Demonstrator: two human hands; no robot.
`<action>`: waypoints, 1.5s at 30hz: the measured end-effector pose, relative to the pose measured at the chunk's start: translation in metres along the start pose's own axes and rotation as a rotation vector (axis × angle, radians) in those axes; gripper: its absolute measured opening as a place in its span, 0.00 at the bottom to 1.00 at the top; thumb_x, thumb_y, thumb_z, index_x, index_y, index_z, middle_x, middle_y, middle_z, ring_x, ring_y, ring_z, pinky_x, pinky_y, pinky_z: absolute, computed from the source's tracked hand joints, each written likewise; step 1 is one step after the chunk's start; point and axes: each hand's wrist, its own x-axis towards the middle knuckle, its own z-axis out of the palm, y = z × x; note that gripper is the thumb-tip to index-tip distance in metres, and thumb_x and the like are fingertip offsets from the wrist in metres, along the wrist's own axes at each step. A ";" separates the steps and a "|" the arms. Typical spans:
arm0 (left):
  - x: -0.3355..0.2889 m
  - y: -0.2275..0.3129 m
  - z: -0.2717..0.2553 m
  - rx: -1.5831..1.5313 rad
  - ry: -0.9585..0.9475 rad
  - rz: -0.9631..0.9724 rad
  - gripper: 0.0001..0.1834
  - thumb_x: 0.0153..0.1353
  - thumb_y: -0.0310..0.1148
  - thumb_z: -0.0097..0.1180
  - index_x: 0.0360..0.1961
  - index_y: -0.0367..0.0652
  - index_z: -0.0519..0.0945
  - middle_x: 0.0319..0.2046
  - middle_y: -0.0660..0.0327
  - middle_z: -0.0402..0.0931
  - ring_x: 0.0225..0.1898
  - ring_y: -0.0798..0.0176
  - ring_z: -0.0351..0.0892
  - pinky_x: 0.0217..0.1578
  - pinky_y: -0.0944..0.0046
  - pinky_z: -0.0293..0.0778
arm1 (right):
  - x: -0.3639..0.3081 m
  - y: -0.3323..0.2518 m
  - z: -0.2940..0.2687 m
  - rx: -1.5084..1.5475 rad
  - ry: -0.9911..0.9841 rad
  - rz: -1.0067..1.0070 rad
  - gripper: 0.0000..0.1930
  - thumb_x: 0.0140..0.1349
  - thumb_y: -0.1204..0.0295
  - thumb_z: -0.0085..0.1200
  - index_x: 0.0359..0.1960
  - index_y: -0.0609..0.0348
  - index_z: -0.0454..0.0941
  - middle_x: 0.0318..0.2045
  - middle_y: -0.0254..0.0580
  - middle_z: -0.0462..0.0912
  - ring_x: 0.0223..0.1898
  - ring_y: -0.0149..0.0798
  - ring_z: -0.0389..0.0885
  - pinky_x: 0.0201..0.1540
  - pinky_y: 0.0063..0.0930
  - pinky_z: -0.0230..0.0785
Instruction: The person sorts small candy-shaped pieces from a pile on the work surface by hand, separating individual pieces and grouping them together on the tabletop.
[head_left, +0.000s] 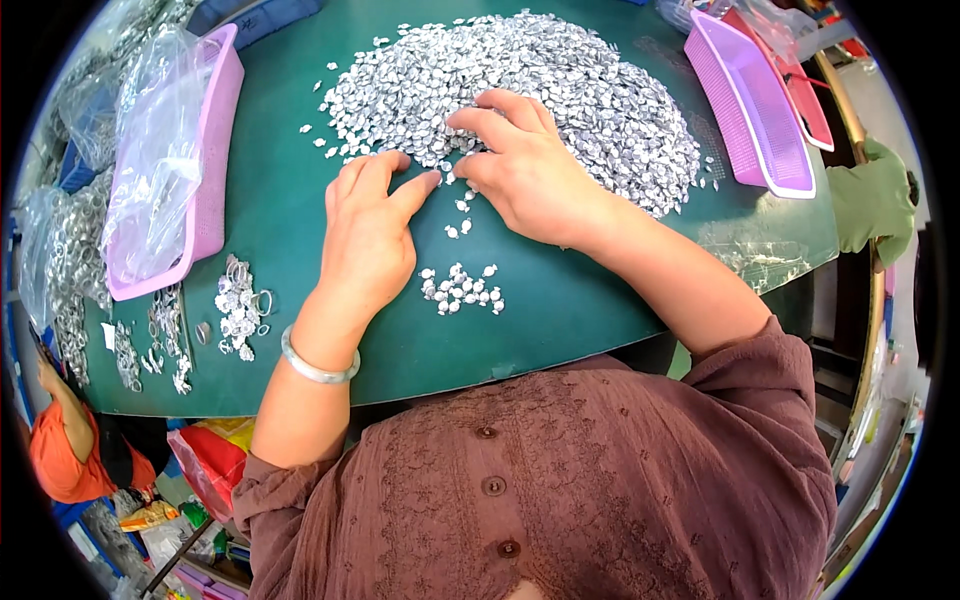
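A broad heap of small silvery metal pieces (520, 75) covers the far middle of the green table. My left hand (368, 225) rests at the heap's near left edge, its thumb and forefinger apart. My right hand (530, 175) reaches over the near side of the heap. Its fingers are spread, and their tips touch the pieces. A few loose pieces (463, 206) lie on the table between and below my hands. Nearer to me is a small cluster of round silvery pieces (462, 288). Nothing shows in either hand, though some fingertips are partly hidden among the pieces.
A pink basket (225, 130) with clear plastic bags stands on the left; a purple basket (765, 150) is at the far right. Silvery ring-like items (238, 308) lie by the left basket. People in orange (65, 455) and green (875, 200) are at either side.
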 end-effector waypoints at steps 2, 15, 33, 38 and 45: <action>-0.002 -0.001 -0.001 0.009 -0.005 0.015 0.24 0.48 0.14 0.47 0.45 0.43 0.85 0.48 0.52 0.76 0.53 0.48 0.73 0.57 0.53 0.64 | 0.000 -0.004 -0.001 -0.044 -0.024 -0.017 0.07 0.55 0.73 0.60 0.34 0.56 0.87 0.59 0.42 0.74 0.64 0.54 0.63 0.65 0.53 0.56; -0.007 -0.001 -0.005 -0.120 -0.010 -0.005 0.20 0.47 0.13 0.47 0.39 0.39 0.85 0.47 0.51 0.76 0.51 0.47 0.73 0.56 0.54 0.67 | 0.012 -0.002 0.007 -0.026 0.059 -0.022 0.05 0.51 0.71 0.60 0.27 0.57 0.86 0.55 0.42 0.77 0.64 0.53 0.64 0.66 0.63 0.49; -0.010 -0.007 -0.009 -0.187 0.015 0.010 0.19 0.49 0.12 0.45 0.38 0.36 0.84 0.44 0.52 0.78 0.48 0.48 0.74 0.52 0.57 0.71 | 0.011 -0.002 0.000 -0.007 0.100 -0.038 0.05 0.48 0.75 0.58 0.26 0.55 0.85 0.48 0.37 0.79 0.56 0.46 0.70 0.60 0.47 0.58; -0.011 -0.011 -0.009 -0.191 0.016 -0.013 0.18 0.49 0.13 0.45 0.38 0.35 0.84 0.43 0.53 0.78 0.48 0.49 0.75 0.52 0.57 0.71 | 0.014 -0.006 0.004 0.016 -0.003 -0.043 0.05 0.49 0.74 0.57 0.27 0.52 0.84 0.34 0.32 0.77 0.47 0.41 0.72 0.54 0.40 0.60; -0.011 -0.010 -0.010 -0.195 0.006 -0.024 0.19 0.49 0.12 0.44 0.38 0.34 0.84 0.43 0.53 0.78 0.48 0.48 0.75 0.53 0.57 0.71 | 0.017 -0.009 0.004 -0.021 -0.056 -0.072 0.05 0.49 0.73 0.55 0.26 0.52 0.84 0.32 0.34 0.77 0.46 0.41 0.72 0.54 0.37 0.61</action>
